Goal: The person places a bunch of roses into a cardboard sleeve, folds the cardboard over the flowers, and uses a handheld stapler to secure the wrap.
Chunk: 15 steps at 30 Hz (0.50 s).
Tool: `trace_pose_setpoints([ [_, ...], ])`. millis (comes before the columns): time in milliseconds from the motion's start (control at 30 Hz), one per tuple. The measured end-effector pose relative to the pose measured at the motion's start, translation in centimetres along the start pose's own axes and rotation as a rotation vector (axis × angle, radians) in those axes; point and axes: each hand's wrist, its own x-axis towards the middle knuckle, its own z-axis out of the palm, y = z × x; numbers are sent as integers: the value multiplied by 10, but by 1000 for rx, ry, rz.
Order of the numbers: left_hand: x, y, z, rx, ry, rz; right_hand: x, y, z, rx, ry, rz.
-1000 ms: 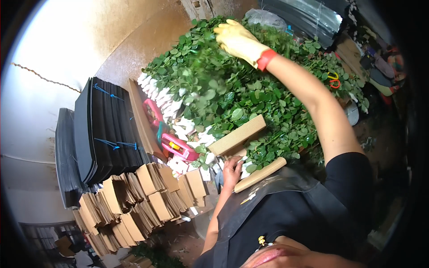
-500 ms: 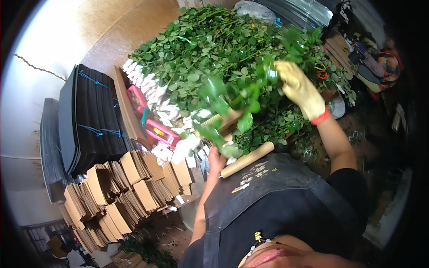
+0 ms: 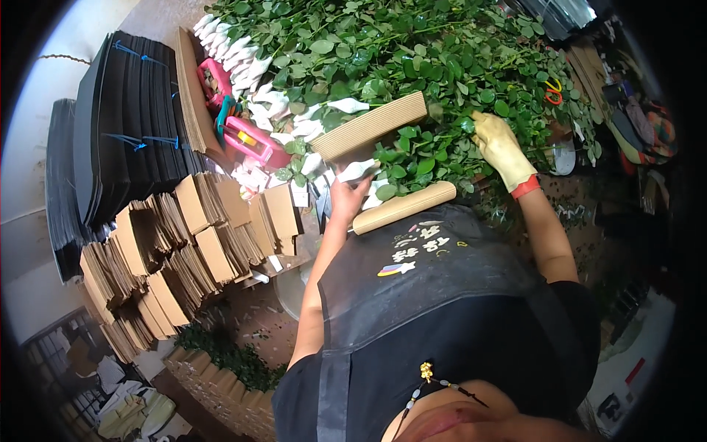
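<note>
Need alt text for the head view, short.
Seen from above, a person's gloved right hand rests among leafy green stems while the bare left hand touches a cardboard sheet wrapped around them. Folded cardboard stacks lie to the left.

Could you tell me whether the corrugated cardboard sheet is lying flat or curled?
Curled: the cardboard sheet wraps around the stems, both edges raised.
</note>
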Motion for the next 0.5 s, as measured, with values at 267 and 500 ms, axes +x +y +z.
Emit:
trace_pose_setpoints([
  [267,10,-16,13,-39,153,230,22,-12,17,-480,-447,268],
  [500,8,-13,12,43,98,207,0,-5,-44,225,47,100],
])
